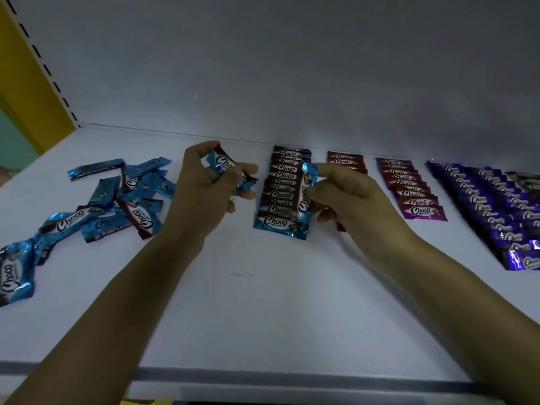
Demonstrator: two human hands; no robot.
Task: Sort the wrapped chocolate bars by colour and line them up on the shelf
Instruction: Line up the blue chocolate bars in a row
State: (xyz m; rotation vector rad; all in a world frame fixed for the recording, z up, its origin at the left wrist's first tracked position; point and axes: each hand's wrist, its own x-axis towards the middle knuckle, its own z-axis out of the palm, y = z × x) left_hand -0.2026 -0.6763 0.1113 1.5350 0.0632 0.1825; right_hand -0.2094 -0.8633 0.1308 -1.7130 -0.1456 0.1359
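Stretching bare from the lined-up rows to its grey front edge, the white shelf (263, 302) leaves wide room. The left hand (204, 182) grips a shiny blue bar (223, 163) just above it. The right hand (347, 194) pinches a second blue bar (304, 197) upright over the blue row (279, 210). A loose blue pile (125, 200) lies at the left.
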